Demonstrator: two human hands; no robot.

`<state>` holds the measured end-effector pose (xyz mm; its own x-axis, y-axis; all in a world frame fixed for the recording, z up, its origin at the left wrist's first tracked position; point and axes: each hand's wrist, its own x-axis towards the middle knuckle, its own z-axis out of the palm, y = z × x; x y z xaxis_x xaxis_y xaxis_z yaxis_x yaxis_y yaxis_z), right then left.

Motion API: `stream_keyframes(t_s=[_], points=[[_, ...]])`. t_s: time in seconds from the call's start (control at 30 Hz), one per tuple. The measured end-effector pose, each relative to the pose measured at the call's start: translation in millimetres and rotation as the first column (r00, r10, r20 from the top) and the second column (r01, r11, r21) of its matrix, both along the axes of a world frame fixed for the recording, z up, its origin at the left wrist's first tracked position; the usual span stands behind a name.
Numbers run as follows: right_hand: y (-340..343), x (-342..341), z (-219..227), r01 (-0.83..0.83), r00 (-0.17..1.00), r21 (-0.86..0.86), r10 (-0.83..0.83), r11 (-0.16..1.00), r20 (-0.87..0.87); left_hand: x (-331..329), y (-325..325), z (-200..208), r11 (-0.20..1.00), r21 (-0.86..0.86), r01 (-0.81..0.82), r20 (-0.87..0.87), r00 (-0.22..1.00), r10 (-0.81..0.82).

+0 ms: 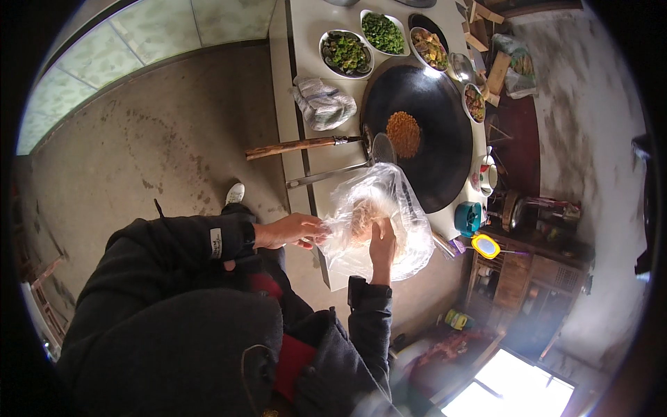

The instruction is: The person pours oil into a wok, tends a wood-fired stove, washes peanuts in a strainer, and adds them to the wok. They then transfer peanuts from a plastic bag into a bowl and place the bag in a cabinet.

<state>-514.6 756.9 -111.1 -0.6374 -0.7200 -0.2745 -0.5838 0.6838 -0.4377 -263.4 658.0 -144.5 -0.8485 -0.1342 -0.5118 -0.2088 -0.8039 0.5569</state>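
A clear plastic bag [417, 233] with a pinkish-brown mass [362, 221] in it is between my hands, over the near edge of the white counter. My left hand [292, 231] pinches the bag's left edge. On the bag's near side, my right hand [382, 247] is closed against it, its fingertips partly hidden by plastic and contents. Just beyond sits a large black wok [445, 163] with a heap of small golden-brown pieces [403, 135] in it. A wire strainer [383, 149] and a wooden-handled utensil [299, 146] rest across the wok's left rim.
Bowls of chopped greens [382, 33], dark greens [346, 54] and mixed food [429, 48] stand at the far side, with a smaller bowl [474, 104] at the right rim. A folded cloth [323, 104] lies left of the wok; a teal container [468, 218] stands at right.
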Motion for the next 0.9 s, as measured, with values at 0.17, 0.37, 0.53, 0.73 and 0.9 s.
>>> stream_keyframes(t_s=[0.17, 0.37, 0.53, 0.73, 0.9], points=[[4.0, -3.5, 2.6, 0.038, 0.999, 0.014, -0.038, 0.999, -0.009, -2.3, -5.9, 7.5, 0.998, -0.039, 0.057, -0.005, 0.998, -0.058], [31.3, -6.2, -10.5, 0.41, 0.852, -0.415, -0.18, 0.812, 0.491, -13.1, 1.8, 12.5, 0.904, -0.423, 0.053, -0.24, 0.956, -0.169], [85.9, 6.5, 0.5, 0.671, 0.583, -0.489, 0.012, 0.557, 0.813, -21.1, 27.9, 34.0, 0.778, -0.619, 0.105, -0.291, 0.89, -0.351], [155.4, 30.2, 17.0, 0.888, 0.311, -0.423, 0.44, 0.183, 0.843, -35.2, 84.6, 62.1, 0.568, -0.821, 0.055, -0.349, 0.74, -0.575], [249.9, 31.3, 18.5, 0.862, 0.38, -0.501, 0.557, 0.077, 0.739, -56.9, 164.9, 74.9, 0.552, -0.824, 0.125, -0.372, 0.616, -0.694]])
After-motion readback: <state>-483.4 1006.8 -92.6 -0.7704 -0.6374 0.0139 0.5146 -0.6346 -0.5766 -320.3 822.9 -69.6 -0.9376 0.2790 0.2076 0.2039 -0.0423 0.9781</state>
